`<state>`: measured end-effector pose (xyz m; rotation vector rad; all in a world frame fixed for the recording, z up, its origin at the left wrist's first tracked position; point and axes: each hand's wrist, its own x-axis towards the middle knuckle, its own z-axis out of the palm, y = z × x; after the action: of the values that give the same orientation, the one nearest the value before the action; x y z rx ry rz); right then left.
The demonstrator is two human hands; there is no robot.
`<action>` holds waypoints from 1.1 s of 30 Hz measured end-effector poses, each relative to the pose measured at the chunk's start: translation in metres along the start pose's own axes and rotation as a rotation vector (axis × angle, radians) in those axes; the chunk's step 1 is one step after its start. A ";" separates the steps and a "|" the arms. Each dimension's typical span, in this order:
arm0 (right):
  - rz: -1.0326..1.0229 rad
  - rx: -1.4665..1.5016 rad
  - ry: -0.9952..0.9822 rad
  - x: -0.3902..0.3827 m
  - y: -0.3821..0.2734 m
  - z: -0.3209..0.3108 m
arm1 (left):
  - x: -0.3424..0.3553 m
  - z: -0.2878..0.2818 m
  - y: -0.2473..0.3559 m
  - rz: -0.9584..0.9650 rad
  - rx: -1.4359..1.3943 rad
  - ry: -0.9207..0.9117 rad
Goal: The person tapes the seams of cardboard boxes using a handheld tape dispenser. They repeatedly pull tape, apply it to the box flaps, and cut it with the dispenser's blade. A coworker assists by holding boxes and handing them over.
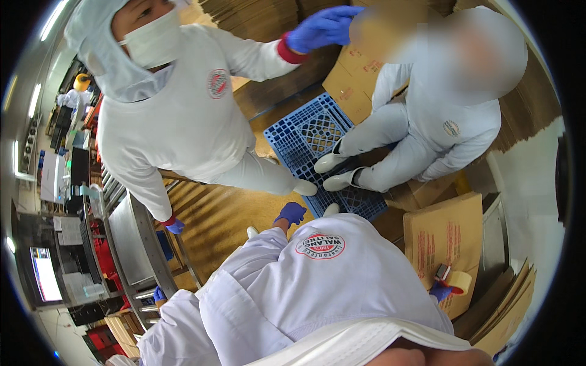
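two purple-gloved hands of the wearer show, set well apart on either side of a white coat (342, 274). the left hand (292, 213) is out in front over the brown floor (213, 210), near a blue plastic pallet (293, 137); its fingers look bent in and close together, though whether they pinch anything i cannot tell. the right hand (438, 291), low at the right, is at the tape dispenser (458, 282), a red-framed tool with a tan roll, and its fingers look closed around the handle, though they are partly hidden. the dispenser is in front of upright flat brown cartons (430, 226), with more flattened cardboard (503, 311) just beside, toward the lower right.

across from the wearer, one co-worker (165, 128) in white stretches out a purple-gloved hand (323, 27), fingers pressed together, its tips by a blurred patch. another co-worker (445, 116), also in white, has both white boots (332, 161) on the pallet. at the lower left, a further gloved hand (160, 294) is near metal rollers (146, 309); its finger state i cannot tell.
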<state>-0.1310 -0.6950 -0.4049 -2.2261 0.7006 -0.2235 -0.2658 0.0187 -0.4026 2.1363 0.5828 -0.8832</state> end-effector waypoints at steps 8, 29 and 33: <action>-0.046 -0.483 0.024 -0.061 -0.149 0.006 | 0.004 -0.016 -0.022 -0.088 -0.037 0.022; 0.108 -0.196 0.133 -0.023 -0.056 0.011 | 0.010 -0.059 -0.031 0.043 -0.067 0.169; 0.198 0.496 0.150 -0.005 -0.039 0.015 | -0.007 -0.057 -0.022 -0.125 -0.241 0.154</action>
<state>-0.1137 -0.6611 -0.3869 -1.6702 0.8373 -0.4188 -0.2611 0.0752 -0.3793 1.9751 0.8651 -0.6794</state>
